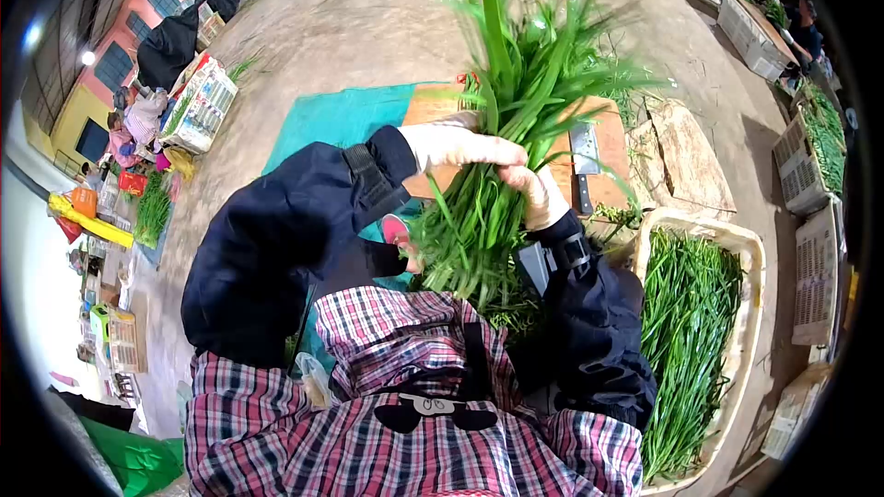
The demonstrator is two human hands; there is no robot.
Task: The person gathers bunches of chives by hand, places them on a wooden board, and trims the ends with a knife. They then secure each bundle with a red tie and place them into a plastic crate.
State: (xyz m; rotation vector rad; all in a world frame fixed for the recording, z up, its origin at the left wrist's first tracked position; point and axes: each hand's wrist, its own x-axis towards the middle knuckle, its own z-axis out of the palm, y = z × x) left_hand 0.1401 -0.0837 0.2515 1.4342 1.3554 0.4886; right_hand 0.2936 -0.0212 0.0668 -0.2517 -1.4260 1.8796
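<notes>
My left hand [465,145], in a pale glove, wraps around a bunch of long-leaved greens [483,212] from the left. My right hand [539,193], also gloved, is closed on the same bunch from the right, its fingers touching the left ones. The leaves fan out above both hands, their tips blurred by motion, and the lower ends hang over my lap. Behind the bunch is a wooden board [608,133] with a cleaver-like knife [584,166] lying on it, dark handle toward me. A teal sheet [322,124] spreads out at the left of the board.
At my right stands a pale plastic crate [753,313] filled with long green leaves [691,350]. Pieces of flattened cardboard [691,156] lie beyond it. More crates [815,267] line the right edge. People [138,124] sit among crates and greens at the far left.
</notes>
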